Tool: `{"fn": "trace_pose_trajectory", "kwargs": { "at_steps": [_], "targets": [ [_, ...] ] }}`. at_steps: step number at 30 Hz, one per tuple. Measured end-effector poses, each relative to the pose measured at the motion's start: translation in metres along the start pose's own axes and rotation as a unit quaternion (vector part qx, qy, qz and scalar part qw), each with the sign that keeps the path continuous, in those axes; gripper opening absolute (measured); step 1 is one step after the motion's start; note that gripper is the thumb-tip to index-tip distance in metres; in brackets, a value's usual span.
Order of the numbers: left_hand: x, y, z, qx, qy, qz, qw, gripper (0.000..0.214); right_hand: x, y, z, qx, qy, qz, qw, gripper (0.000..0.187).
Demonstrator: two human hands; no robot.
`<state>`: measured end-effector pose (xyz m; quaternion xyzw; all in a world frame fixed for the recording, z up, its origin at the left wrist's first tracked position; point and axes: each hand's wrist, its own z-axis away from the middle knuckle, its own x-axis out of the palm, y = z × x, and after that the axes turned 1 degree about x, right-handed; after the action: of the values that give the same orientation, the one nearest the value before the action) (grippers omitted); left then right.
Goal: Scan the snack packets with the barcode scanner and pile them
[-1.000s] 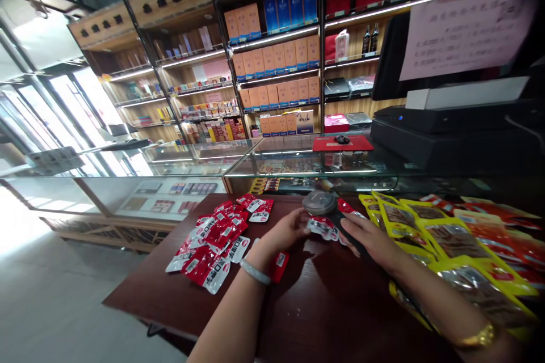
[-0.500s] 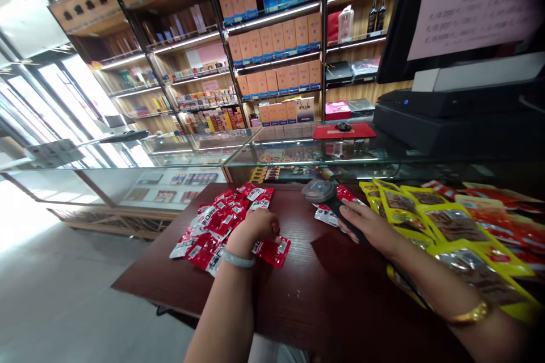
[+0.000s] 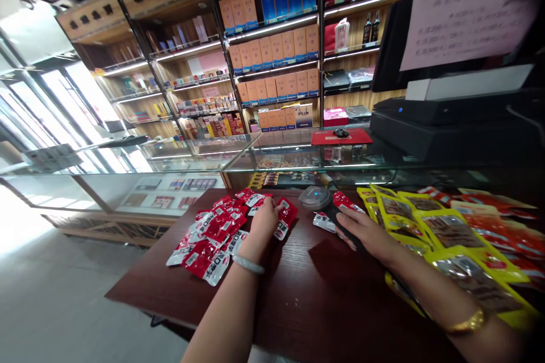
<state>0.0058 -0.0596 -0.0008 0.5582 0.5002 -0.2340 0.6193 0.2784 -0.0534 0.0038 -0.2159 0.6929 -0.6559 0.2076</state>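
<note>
My left hand (image 3: 266, 216) grips a small red snack packet (image 3: 284, 219) just above the dark wooden table (image 3: 298, 306), at the right edge of a heap of several red and white packets (image 3: 213, 235). My right hand (image 3: 361, 229) is wrapped round the black handle of a barcode scanner whose grey round head (image 3: 315, 197) points away from me. A red packet (image 3: 344, 201) and a white-faced one (image 3: 323, 221) lie beside the scanner.
Yellow and red snack bags (image 3: 451, 232) lie fanned out on the right of the table. A glass display counter (image 3: 272, 161) runs behind it, with a black till machine (image 3: 451, 125) on top. Shelves of boxes (image 3: 276, 57) fill the back wall. Floor lies at left.
My left hand left the packets by the scanner, dropped to the heap, closed on a red packet and has lifted it up and right toward the scanner. My right hand stayed put.
</note>
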Motion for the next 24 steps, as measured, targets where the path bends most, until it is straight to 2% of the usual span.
{"fn": "trace_pose_trajectory", "kwargs": {
  "at_steps": [3,9,12,18,21,24],
  "targets": [
    [0.001,0.002,0.000,0.003,0.028,0.040,0.999,0.014,0.002,-0.002,0.002,0.006,0.003,-0.016,1.000,0.044],
    [0.005,0.008,0.002,0.037,0.024,0.069,0.997,0.008,0.010,-0.008,0.005,0.043,0.016,-0.052,0.998,0.054],
    [0.006,0.005,0.002,0.046,0.028,0.073,0.996,0.014,0.007,-0.006,0.005,0.030,0.003,-0.040,0.999,0.048],
    [0.012,0.005,-0.003,-0.016,0.035,0.108,0.993,0.016,0.002,-0.001,0.003,0.010,-0.006,-0.035,0.999,0.041],
    [0.026,0.019,0.002,-0.009,-0.014,0.217,0.976,0.021,0.005,-0.001,0.002,0.027,0.006,-0.042,0.999,0.044],
    [0.035,0.028,0.006,0.054,-0.086,0.347,0.933,0.036,0.006,0.001,0.002,0.030,0.000,-0.043,0.999,0.045]
  ]
}}
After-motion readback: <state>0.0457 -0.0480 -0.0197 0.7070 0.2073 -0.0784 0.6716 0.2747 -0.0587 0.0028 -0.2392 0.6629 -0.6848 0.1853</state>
